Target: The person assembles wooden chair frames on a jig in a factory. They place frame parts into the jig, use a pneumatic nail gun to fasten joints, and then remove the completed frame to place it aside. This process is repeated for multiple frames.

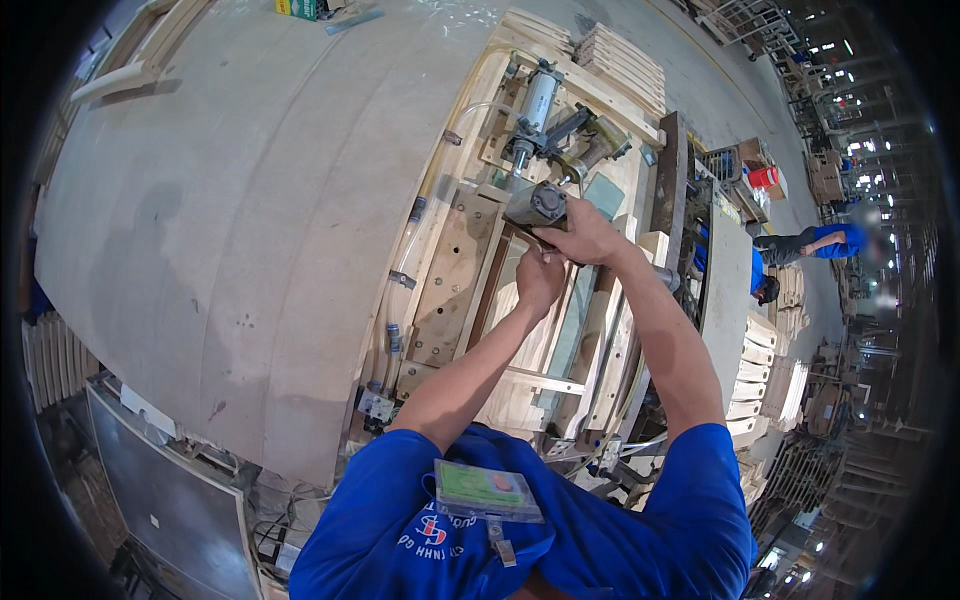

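Note:
My right hand [588,235] is wrapped round the grip of an air tool [540,204] with a blocky dark grey head, which looks like a nail gun. Just below its head, my left hand [540,278] is closed, its fingertips pressed together close to the tool and over the wooden frame; what they hold, if anything, is hidden. Under both hands lies a wooden jig [447,270] with bolt holes, holding pale wooden rails [545,380]. A silver air cylinder [540,98] is mounted beyond the tool. Beside it rests a second, olive-coloured air tool [603,142].
A wide, pale tabletop [270,220] spreads to the left. Stacked wooden slats [620,65] stand beyond the jig. A dark metal beam [671,170] runs along its right side. Air hoses and fittings [377,403] line the jig's left edge. Another person [835,240] is farther right.

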Tool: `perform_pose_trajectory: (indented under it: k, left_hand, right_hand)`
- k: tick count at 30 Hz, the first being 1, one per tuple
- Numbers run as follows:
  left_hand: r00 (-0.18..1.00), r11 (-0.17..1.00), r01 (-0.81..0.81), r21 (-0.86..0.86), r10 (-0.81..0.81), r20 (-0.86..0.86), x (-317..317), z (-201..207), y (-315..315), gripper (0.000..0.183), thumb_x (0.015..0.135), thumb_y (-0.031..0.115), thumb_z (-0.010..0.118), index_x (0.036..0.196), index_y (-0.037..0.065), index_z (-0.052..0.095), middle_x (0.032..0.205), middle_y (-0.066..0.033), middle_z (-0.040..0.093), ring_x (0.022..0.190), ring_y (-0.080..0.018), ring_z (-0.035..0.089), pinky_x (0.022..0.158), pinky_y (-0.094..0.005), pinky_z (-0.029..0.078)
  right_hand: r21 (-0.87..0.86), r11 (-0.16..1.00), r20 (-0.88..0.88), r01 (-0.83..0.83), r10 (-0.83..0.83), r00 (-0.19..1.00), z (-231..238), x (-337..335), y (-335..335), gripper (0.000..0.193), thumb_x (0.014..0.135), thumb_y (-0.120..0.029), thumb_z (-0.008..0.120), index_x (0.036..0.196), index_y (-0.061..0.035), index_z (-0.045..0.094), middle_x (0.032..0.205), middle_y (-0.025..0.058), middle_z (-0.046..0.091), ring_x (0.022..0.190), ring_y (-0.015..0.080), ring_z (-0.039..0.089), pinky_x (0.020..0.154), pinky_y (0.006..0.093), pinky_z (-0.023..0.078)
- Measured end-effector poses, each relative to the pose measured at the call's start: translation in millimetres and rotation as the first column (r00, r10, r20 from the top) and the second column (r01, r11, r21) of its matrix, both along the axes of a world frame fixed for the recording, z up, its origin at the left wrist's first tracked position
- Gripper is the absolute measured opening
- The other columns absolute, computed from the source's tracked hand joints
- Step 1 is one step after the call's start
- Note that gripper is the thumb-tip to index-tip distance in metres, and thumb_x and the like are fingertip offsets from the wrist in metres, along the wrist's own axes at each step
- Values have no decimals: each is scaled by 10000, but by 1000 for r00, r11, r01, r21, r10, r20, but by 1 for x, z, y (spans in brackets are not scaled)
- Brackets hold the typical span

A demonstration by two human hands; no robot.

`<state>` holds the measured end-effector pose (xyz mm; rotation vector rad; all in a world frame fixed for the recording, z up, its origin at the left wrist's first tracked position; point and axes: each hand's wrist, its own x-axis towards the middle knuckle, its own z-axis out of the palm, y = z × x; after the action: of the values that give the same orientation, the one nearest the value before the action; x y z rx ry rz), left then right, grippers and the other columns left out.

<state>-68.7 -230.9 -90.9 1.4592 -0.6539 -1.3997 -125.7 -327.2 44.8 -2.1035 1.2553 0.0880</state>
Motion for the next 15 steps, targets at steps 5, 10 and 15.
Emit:
perform_pose_trajectory:
  k: [5,10,15]
  left_hand:
    - [998,1000,15,20,-14,-58,-4,0,-2,271,1010,190,598,1125,-23,719,1074,-258,777,1063,-448,739,902,-497,559]
    - [999,1000,12,-16,-13,-29,-5,-8,-4,286,1019,224,597,1084,-12,745,1063,-262,776,1055,-449,740,893,-509,562]
    - [996,998,45,52,-49,77,-5,5,20,357,1039,282,585,1157,-21,733,1075,-274,771,1065,-462,730,913,-513,563]
  right_hand:
    - [-35,999,26,2,-2,1000,-7,-6,1,587,909,-272,793,1366,39,595,1094,274,756,1034,426,723,962,455,557]
    - [37,999,3,-3,3,1000,9,12,5,770,889,-276,810,1519,41,500,1101,291,755,1077,434,730,971,453,558]
    - [40,991,-39,124,-122,992,18,6,40,582,901,-238,805,1399,-30,588,1053,244,761,1005,421,735,914,447,565]
